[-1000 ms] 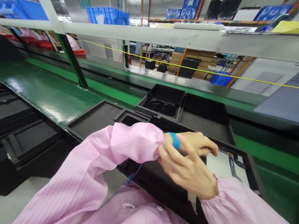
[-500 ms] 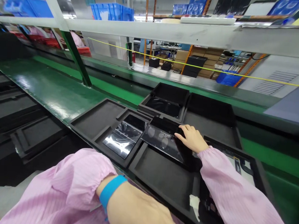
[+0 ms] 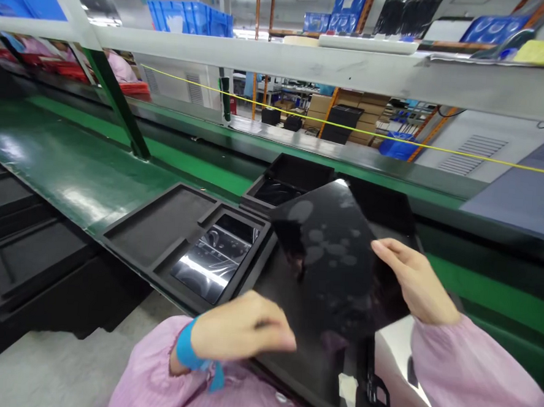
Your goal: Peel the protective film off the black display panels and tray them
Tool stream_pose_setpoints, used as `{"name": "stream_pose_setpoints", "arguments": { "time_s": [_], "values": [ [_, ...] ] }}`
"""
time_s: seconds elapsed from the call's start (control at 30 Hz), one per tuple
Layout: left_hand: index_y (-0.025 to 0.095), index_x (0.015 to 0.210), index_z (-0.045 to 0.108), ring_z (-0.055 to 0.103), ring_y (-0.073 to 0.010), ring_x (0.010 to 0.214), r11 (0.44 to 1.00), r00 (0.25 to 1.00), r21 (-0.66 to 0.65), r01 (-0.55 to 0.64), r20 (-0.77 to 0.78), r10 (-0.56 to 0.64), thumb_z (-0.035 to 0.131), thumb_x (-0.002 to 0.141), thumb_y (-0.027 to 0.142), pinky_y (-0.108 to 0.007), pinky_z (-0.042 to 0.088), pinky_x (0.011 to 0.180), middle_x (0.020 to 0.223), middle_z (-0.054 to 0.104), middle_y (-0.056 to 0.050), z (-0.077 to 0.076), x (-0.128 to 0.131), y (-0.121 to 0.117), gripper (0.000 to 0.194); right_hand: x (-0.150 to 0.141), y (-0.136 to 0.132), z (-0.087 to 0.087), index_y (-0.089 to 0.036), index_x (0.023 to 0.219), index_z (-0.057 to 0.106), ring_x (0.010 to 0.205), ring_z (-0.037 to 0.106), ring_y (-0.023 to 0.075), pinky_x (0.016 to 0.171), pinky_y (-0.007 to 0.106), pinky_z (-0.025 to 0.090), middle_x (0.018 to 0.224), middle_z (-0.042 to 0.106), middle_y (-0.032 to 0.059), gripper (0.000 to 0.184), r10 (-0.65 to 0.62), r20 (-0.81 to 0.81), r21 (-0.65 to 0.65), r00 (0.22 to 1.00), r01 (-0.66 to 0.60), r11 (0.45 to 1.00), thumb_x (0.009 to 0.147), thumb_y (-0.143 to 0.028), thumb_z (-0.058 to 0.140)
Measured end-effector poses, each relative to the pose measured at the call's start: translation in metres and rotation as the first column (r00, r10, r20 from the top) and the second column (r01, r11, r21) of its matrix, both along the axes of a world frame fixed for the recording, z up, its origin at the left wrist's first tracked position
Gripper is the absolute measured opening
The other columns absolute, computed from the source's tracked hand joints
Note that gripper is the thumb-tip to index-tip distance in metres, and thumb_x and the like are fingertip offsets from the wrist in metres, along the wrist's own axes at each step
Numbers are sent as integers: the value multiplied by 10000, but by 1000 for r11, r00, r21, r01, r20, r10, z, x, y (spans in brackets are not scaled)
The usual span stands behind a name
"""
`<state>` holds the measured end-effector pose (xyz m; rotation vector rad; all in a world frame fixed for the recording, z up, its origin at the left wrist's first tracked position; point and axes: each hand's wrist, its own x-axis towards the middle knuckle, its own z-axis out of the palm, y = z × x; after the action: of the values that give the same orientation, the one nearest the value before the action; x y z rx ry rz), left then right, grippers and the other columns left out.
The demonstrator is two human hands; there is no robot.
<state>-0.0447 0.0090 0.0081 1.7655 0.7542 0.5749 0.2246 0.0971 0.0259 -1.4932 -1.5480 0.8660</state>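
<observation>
My right hand (image 3: 415,280) grips the right edge of a glossy black panel (image 3: 333,250) and holds it tilted up above a black foam tray (image 3: 286,345). My left hand (image 3: 241,327) is just below the panel's lower left corner, fingers curled together; whether they touch the panel I cannot tell. A blue wrist strap (image 3: 184,345) is on my left wrist. Another glossy panel (image 3: 216,258) lies flat in a tray pocket to the left.
More black foam trays (image 3: 160,221) sit along the green conveyor belt (image 3: 75,173). A white part (image 3: 396,358) lies in the tray at lower right. Stacked dark trays (image 3: 29,256) stand at the left. An overhead shelf (image 3: 308,58) carries blue bins (image 3: 186,17).
My right hand has lifted the black panel out of the tray and tilted it upright. My left hand has moved up from the lower edge toward the panel's bottom corner.
</observation>
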Motion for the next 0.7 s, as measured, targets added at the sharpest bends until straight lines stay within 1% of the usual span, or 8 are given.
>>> {"name": "stream_pose_setpoints", "arguments": {
  "time_s": [0.07,0.17,0.27,0.37,0.43,0.5,0.6,0.7],
  "values": [
    [193,1245,545,585,-211,1073,957,952,-113,-269,119,281,488,875,468,-343,422,966,1153,639,-95,4,-4,7,464,-2,-23,0,-186,785,517,601,531,138,532,236,447,690,576,22,465,-69,-172,-6,983,69,998,680,-627,620],
    [274,1469,91,401,-227,1300,906,781,-255,-337,461,421,648,791,418,-365,314,1081,1452,389,-89,-4,17,9,889,-12,-51,-15,-199,777,467,482,488,131,444,248,432,612,537,-1,480,-105,-328,-54,939,92,994,653,-623,655],
    [275,1468,63,451,-223,1265,854,656,-359,-375,549,519,621,835,284,-367,322,1083,1427,434,-78,-5,38,5,844,-15,-63,-26,-195,720,477,451,474,132,423,253,424,581,515,0,450,-93,-441,-199,893,4,980,640,-571,711],
    [268,1464,117,565,-208,1142,860,668,-408,-306,551,499,613,842,238,-349,397,1025,1296,573,-67,0,44,1,796,-5,-57,-20,-179,692,549,502,501,154,475,278,444,602,532,32,448,-119,-447,-214,887,23,977,682,-610,670],
    [274,1454,170,603,-191,1081,878,694,-420,-229,561,450,631,829,220,-314,441,971,1239,617,-55,2,44,-1,779,5,-49,-10,-165,734,614,535,506,158,503,280,429,628,552,49,476,-180,-323,-90,929,159,983,719,-641,612],
    [263,1448,196,620,-172,1047,883,704,-438,-171,573,420,632,827,193,-278,464,925,1206,639,-52,2,45,-3,761,13,-41,0,-155,778,661,560,512,151,538,270,402,622,561,45,448,-295,-62,112,954,300,947,764,-594,574],
    [220,1450,187,641,-149,989,880,702,-457,-130,585,407,638,820,160,-238,482,859,1145,672,-58,2,48,-5,777,16,-36,6,-148,822,705,556,543,142,556,260,372,583,581,38,372,-513,332,477,791,328,815,849,-457,499],
    [184,1446,197,656,-162,944,868,692,-479,-129,583,425,662,796,143,-253,490,824,1077,697,-71,3,50,-4,801,5,-43,8,-142,846,706,670,628,176,574,265,423,734,660,66,300,-646,408,752,645,164,639,896,-336,484]
  ]
}}
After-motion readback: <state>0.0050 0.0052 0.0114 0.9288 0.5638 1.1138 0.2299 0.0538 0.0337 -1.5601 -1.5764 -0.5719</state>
